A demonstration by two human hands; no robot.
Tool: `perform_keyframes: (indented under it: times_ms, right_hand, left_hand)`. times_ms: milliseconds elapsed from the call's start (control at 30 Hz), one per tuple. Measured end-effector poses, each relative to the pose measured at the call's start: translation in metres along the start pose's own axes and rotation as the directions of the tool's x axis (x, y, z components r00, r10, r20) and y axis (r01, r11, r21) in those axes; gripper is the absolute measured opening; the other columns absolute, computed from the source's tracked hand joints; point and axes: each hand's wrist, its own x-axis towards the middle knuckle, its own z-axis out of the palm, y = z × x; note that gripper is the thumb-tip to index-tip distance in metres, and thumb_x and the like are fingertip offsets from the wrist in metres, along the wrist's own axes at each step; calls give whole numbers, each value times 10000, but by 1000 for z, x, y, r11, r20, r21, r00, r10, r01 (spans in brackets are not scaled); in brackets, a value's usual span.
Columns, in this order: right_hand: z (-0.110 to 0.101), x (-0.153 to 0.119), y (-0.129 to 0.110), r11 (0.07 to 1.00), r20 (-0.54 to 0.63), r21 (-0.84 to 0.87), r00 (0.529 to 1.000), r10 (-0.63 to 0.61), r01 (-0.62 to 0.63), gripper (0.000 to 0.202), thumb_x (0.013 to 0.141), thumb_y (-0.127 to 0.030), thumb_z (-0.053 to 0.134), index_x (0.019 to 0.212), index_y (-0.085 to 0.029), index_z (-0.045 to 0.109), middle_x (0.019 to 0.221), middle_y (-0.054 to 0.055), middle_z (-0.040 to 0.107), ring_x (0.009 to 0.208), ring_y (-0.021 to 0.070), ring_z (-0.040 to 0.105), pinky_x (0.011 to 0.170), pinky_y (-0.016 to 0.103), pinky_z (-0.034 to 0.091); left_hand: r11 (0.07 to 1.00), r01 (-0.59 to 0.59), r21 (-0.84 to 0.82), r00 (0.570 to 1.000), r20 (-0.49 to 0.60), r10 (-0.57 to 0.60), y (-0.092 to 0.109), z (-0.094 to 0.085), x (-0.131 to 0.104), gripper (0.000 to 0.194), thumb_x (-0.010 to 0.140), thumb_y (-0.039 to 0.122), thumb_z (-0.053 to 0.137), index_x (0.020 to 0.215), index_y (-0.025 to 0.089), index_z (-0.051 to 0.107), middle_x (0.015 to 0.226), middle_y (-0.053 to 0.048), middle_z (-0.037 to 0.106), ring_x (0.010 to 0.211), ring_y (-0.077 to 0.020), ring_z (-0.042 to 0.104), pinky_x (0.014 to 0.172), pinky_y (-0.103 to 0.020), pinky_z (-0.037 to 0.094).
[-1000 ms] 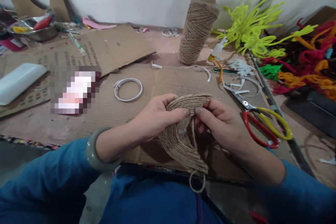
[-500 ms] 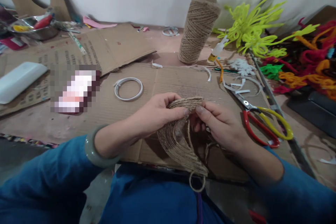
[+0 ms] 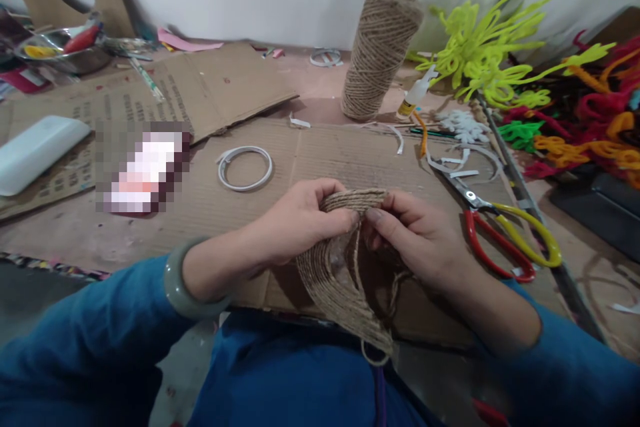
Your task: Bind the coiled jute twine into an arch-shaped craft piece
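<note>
A curved piece made of rows of brown twine (image 3: 333, 287) is held up over the cardboard near its front edge. My left hand (image 3: 305, 213) grips its upper left part, thumb on top and fingers behind. With thumb and fingers pinched, my right hand (image 3: 405, 227) holds the upper right end of the twine rows. The two thumbs are close together. A small loop of twine hangs from the lower tip, and a loose strand dangles below my right hand. The fingertips behind the piece are hidden.
Red and yellow scissors (image 3: 480, 203) lie to the right. Behind stand a twine spool (image 3: 380, 47) and a small glue bottle (image 3: 416, 97). A white coil (image 3: 245, 168), a blurred phone-like object (image 3: 147, 170) and a white case (image 3: 40, 150) lie left. Bright fuzzy flowers (image 3: 485, 53) fill the back right.
My right thumb has shifted slightly left along the twine, nearer my left thumb. The piece's lower part has tilted a little, and its hanging loop looks flatter.
</note>
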Motion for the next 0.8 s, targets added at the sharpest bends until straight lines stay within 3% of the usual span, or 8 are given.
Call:
perform_keyframes:
  times_ms: [133, 333, 467, 633, 800]
  right_hand:
    - [-1, -1, -1, 996, 0, -88, 1000, 13, -13, 224, 874, -370, 533, 742, -191, 554, 633, -8, 565, 561, 109, 519, 514, 237, 415]
    - [0, -1, -5, 967, 17, -239, 996, -85, 86, 228, 893, -315, 488, 695, -207, 521, 633, -1, 574, 593, 125, 522, 564, 255, 407]
    - [-4, -1, -3, 961, -1, -257, 994, -107, 103, 250, 896, -338, 495, 682, -210, 504, 635, 0, 565, 591, 127, 514, 557, 254, 396]
    - [-11, -4, -3, 985, -47, -161, 997, -67, 58, 307, 937, -445, 449, 775, -217, 576, 639, -4, 568, 567, 123, 515, 555, 256, 407]
    - [-10, -3, -5, 974, -73, -221, 995, -60, 43, 361, 934, -483, 459, 719, -215, 572, 594, 0, 570, 551, 124, 518, 556, 260, 406]
  left_hand:
    - [1000, 1, -8, 1000, 29, 0, 0, 1, -1, 105, 678, 173, 616, 702, 175, 514, 582, 63, 487, 513, -59, 440, 490, -178, 312]
    - [999, 9, -46, 999, 51, -7, 1, 4, -4, 127, 665, 191, 630, 712, 175, 514, 580, 70, 456, 500, -58, 406, 481, -184, 308]
    - [998, 11, -67, 999, 54, -7, 1, 4, -4, 141, 667, 192, 643, 713, 175, 511, 583, 72, 455, 507, -56, 411, 487, -179, 318]
    - [997, 44, -66, 997, 60, -40, 3, 4, -4, 138, 671, 189, 650, 730, 178, 526, 583, 67, 485, 505, -63, 445, 483, -178, 337]
    - [994, 73, -80, 996, 63, -68, 4, 5, -5, 149, 669, 194, 658, 718, 176, 519, 575, 65, 487, 494, -67, 457, 477, -184, 360]
